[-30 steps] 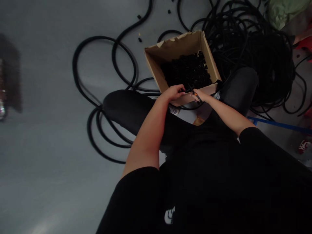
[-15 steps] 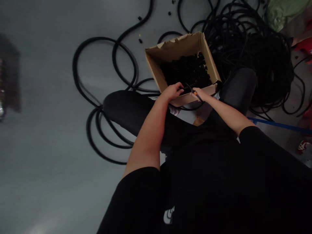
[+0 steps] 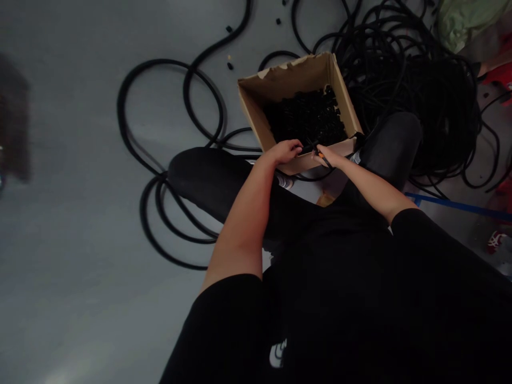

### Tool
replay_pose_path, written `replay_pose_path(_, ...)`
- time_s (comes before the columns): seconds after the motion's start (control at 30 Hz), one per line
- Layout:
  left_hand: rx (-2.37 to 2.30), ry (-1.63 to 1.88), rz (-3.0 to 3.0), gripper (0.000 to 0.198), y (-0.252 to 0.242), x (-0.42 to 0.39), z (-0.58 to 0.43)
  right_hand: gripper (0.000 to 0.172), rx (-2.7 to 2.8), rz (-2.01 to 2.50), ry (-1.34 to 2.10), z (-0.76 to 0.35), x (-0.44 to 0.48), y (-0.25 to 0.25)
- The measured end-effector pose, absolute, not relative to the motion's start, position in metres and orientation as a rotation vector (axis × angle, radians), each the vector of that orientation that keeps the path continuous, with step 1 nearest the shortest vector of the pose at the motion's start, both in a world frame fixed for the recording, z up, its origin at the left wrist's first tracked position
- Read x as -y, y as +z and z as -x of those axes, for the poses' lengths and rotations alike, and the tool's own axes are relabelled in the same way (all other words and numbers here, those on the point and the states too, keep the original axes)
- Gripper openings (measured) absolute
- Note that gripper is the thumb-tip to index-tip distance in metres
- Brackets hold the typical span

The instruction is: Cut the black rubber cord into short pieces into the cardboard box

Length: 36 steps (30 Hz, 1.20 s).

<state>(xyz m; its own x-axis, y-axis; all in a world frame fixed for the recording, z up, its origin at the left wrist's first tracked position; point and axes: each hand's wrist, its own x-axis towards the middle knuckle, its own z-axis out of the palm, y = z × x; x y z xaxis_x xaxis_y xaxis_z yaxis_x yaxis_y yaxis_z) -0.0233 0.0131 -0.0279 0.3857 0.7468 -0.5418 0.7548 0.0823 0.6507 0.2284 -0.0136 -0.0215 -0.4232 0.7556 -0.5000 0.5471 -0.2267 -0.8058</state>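
Note:
Seated with my knees either side of it, I have a cardboard box [image 3: 290, 74] with a torn rim in front of me. A heap of small black plastic pieces [image 3: 308, 117] fills its bottom. My left hand [image 3: 285, 152] rests at the near rim, pinching a thin black piece [image 3: 307, 149]. Close beside it, my right hand [image 3: 328, 157] grips a small black tool with an orange mark [image 3: 321, 157]. The tool's tip meets the piece, and my fingers hide most of both.
Coils of black cable [image 3: 412, 90] lie around the box on the grey floor, with looser loops [image 3: 120, 106] to the left. Several small black bits [image 3: 230, 65] are scattered beyond the box. A blue bar [image 3: 460, 205], a green bag [image 3: 464, 16] and a red-and-white shoe [image 3: 496, 242] lie to the right.
My hands have drawn slightly closer together over the near rim, bringing the tool and the thin black piece together. The box and cables have not moved.

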Motion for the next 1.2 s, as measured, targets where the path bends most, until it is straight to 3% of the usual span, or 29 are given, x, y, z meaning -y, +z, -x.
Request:
replay_pose_path(0.23, -1.475, 0.006, -1.611, 0.038, -0.018, -0.014, 0.021, 0.033, 1.911, 1.715, 1.524, -0.229, 0.01, -0.013)
replay_pose_path(0.4, -1.47, -0.03, -1.61, 0.037, -0.014, -0.014, 0.018, 0.04, 1.815, 1.673, 1.63, -0.227, 0.011, -0.013)
replay_pose_path(0.57, -1.303, -0.061, -1.644, 0.034, -0.029, -0.014, 0.023, 0.038, 1.833, 1.554, 1.654, -0.227, 0.01, -0.03)
replay_pose_path(0.8, -1.409, -0.043, -1.682, 0.037, -0.031, -0.013, 0.021, 0.036, 1.888, 1.667, 1.494, -0.234, 0.001, -0.041)
replay_pose_path(1.2, -1.549, 0.078, -1.647, 0.033, -0.004, -0.009, 0.016, 0.029, 1.835, 1.545, 1.785, -0.227, 0.014, -0.046)
